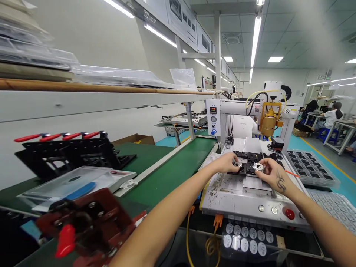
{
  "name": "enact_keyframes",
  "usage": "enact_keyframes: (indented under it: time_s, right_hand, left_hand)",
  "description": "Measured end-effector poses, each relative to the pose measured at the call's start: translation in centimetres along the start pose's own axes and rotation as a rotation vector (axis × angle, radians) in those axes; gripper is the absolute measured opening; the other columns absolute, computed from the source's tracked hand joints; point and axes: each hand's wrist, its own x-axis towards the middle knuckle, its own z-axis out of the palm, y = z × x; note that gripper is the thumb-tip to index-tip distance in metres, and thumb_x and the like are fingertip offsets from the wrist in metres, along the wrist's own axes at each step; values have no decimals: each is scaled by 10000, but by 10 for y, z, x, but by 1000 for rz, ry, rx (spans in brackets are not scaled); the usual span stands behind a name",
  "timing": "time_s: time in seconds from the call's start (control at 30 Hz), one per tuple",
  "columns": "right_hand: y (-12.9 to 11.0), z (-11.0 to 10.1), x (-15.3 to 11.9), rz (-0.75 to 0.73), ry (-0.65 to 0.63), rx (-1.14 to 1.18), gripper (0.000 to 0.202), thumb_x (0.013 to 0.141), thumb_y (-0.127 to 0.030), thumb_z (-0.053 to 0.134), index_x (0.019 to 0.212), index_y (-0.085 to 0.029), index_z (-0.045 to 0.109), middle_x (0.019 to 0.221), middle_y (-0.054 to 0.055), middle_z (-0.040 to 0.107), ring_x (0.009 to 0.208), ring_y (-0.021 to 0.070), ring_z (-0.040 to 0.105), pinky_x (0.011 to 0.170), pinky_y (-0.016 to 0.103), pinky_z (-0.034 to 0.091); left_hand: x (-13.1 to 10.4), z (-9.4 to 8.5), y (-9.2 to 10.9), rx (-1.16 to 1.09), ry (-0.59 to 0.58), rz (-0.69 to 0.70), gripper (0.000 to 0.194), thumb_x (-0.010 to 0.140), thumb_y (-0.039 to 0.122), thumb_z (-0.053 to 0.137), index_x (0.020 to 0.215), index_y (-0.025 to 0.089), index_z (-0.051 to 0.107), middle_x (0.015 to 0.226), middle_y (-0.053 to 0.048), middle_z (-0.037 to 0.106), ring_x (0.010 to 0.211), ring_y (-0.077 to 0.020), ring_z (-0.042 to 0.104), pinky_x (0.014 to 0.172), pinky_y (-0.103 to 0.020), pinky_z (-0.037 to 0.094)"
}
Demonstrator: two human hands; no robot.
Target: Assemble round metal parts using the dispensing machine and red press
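Over the black fixture on the white dispensing machine, my left hand pinches a small silvery round metal part. My right hand grips the edge of a second round metal part, whose pale ring face has a hole in the middle. Both parts are held close above the fixture or touch it; I cannot tell which. Behind and above my hands hangs the machine's gold-coloured dispensing head, apart from them. The machine's white base extends below my wrists.
Right of the machine stand clear trays of black parts and round parts. A red button is on its front. A green conveyor belt runs at left. A brown clamp fixture with a red handle stands near my left arm.
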Motion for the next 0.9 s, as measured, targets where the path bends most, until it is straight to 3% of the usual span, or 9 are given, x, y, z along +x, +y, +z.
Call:
enact_keyframes:
  time_s: [0.17,0.37,0.47,0.7,0.8,0.9]
  right_hand:
    - [-1,39,57,-89,-170,-98,275,825,-315,864,1025,-177,735,1049,71,715,1029,266,672,930,387,549]
    - [1,64,90,-81,-397,-219,255,1044,-395,755,1143,-160,742,1169,64,763,1022,236,747,925,446,633]
    - [2,65,92,-92,-449,-242,271,1053,-401,748,1175,-159,745,1180,67,770,1021,237,759,916,440,647]
    - [7,64,84,-143,-405,-311,244,1055,-399,741,1142,-172,758,1187,72,774,1087,249,745,999,480,610]
    - [4,69,82,-146,-336,-343,242,1047,-404,748,1148,-185,761,1238,84,765,1142,263,727,1040,506,588]
    - [-5,68,77,-159,-235,-326,247,1059,-406,732,1191,-199,754,1304,92,748,1158,263,721,1041,498,594]
  left_hand:
    - [-27,-21,9,-106,185,32,304,899,331,816,1156,189,734,1287,-107,751,1184,-294,702,1081,-462,556]
    - [-84,-37,18,-219,335,114,283,882,324,744,1138,224,676,1318,-102,715,1216,-281,673,1105,-462,528]
    - [-113,-35,20,-253,375,136,257,881,295,729,1120,233,656,1334,-106,698,1237,-279,664,1120,-486,513]
    - [-168,-22,14,-315,431,127,302,846,248,760,1136,227,677,1320,-121,709,1253,-294,667,1124,-508,517]
    - [-178,-16,21,-386,440,91,339,851,252,767,1178,225,683,1327,-129,732,1245,-292,681,1129,-518,530]
    - [-176,-5,36,-550,367,80,339,876,264,760,1199,222,664,1297,-140,766,1208,-279,731,1114,-492,569]
